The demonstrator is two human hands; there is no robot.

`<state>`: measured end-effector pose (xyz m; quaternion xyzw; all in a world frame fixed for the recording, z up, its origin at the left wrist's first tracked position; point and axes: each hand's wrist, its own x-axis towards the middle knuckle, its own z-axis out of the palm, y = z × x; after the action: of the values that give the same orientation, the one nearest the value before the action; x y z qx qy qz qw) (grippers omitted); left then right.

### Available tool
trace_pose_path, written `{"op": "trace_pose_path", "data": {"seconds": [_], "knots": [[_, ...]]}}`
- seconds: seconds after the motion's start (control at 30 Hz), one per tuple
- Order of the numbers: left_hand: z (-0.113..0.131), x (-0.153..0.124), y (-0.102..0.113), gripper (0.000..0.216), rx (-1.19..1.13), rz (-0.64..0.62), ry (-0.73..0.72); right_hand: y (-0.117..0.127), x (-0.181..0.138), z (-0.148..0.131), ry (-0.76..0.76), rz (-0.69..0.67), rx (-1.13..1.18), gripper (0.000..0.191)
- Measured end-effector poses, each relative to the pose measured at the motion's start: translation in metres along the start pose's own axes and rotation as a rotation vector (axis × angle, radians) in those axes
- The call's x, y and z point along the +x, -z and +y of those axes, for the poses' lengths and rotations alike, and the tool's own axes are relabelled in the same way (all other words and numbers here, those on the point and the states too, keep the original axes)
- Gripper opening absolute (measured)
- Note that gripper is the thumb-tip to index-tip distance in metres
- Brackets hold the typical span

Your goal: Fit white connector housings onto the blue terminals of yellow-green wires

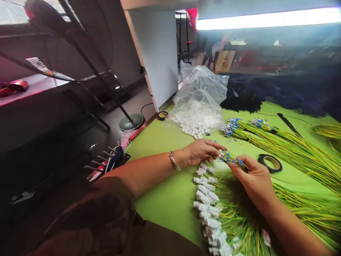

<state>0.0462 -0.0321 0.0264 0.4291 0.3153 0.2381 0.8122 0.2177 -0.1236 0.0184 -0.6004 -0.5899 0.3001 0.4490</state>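
My left hand (201, 151) reaches across the green table (165, 199), fingers pinched at a small white connector by the blue-tipped ends of a wire bundle (231, 159). My right hand (254, 176) is closed around that same thin bundle of yellow-green wires, holding it just above the table. Below both hands lies a row of wires fitted with white connectors (209, 206). A bracelet (173, 160) sits on my left wrist.
A clear plastic bag of loose white connectors (198, 117) lies at the back. Long yellow-green wire bundles with blue tips (282, 145) spread to the right. A roll of black tape (270, 163) sits near my right hand, a second roll (162, 115) at the table's edge. A floor fan (80, 60) stands left.
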Motion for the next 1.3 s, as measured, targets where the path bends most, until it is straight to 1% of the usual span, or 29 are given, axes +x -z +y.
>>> {"op": "trace_pose_path", "data": {"seconds": [0.1,0.2,0.3,0.47,0.6,0.7,0.9,1.1,1.3], "knots": [[-0.003,0.003,0.001,0.02,-0.078,-0.002,-0.001,0.0,0.0,0.006,-0.005,-0.007,0.014,0.021],[-0.002,0.003,0.0,0.015,-0.139,0.002,0.014,0.001,0.001,0.007,-0.025,0.018,0.051,0.021],[-0.001,0.002,-0.002,0.012,-0.123,-0.018,0.043,0.002,0.001,0.005,-0.067,0.045,0.086,0.021],[0.0,0.002,-0.003,0.004,-0.115,0.022,0.066,0.0,0.004,0.005,-0.124,0.04,0.164,0.021],[0.002,0.001,-0.004,0.006,-0.105,0.051,0.095,-0.002,0.007,0.007,-0.144,0.027,0.208,0.021],[0.003,0.0,-0.004,0.008,-0.089,0.055,0.105,-0.003,0.007,0.007,-0.155,0.042,0.201,0.02],[0.001,0.002,0.0,0.01,-0.066,0.041,0.077,-0.002,0.006,-0.001,-0.127,0.072,0.143,0.021],[-0.003,0.003,0.003,0.018,0.056,0.037,0.022,-0.003,0.006,-0.008,-0.088,0.088,0.042,0.022],[-0.004,0.003,0.003,0.025,0.102,0.001,0.039,-0.002,0.006,-0.006,-0.089,0.079,0.047,0.023]]}}
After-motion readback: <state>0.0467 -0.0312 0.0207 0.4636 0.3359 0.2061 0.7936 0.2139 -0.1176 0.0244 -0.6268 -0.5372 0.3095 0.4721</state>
